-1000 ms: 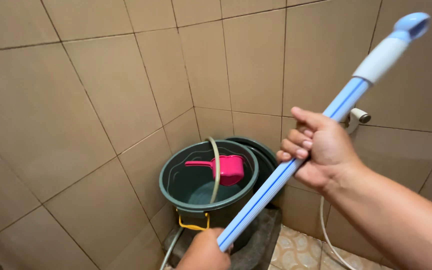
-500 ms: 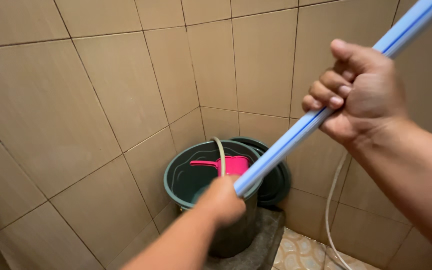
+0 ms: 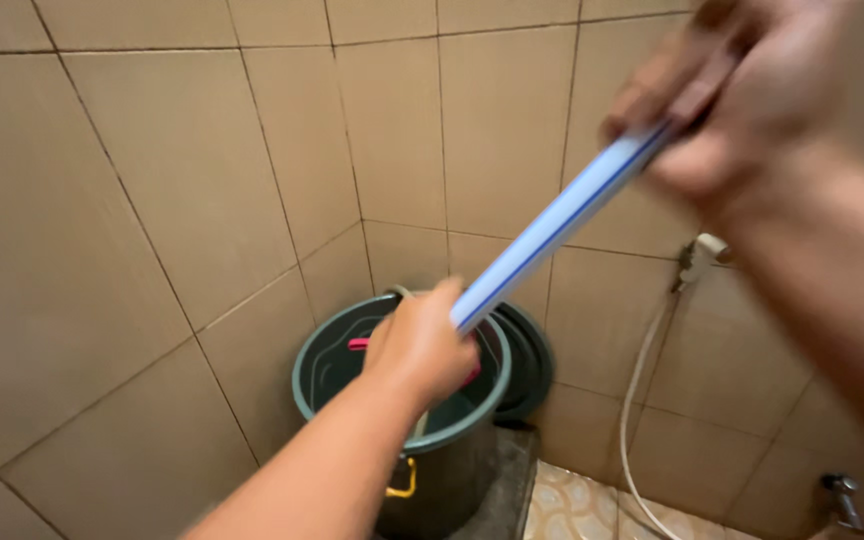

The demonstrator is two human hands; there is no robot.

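Observation:
Both hands grip a light blue pole (image 3: 552,225) with darker blue stripes, which slants from lower left to upper right. My left hand (image 3: 417,345) holds its lower part, in front of a dark green bucket (image 3: 327,395). My right hand (image 3: 742,95), blurred by motion, holds the pole higher up near the top right. A pink dipper (image 3: 357,344) inside the bucket is mostly hidden behind my left hand. The pole's lower end is out of sight behind that hand.
Beige tiled walls (image 3: 152,200) meet in a corner behind the bucket. A dark lid (image 3: 532,360) leans behind the bucket. A white hose (image 3: 637,400) hangs from a wall fitting (image 3: 702,255). A tap (image 3: 842,495) sits low at the right. Patterned floor tiles (image 3: 582,505) lie below.
Both hands have risen and shifted with the pole; my left hand now covers the bucket's opening. My right hand has gone higher and blurred. The view has shifted right, revealing a tap.

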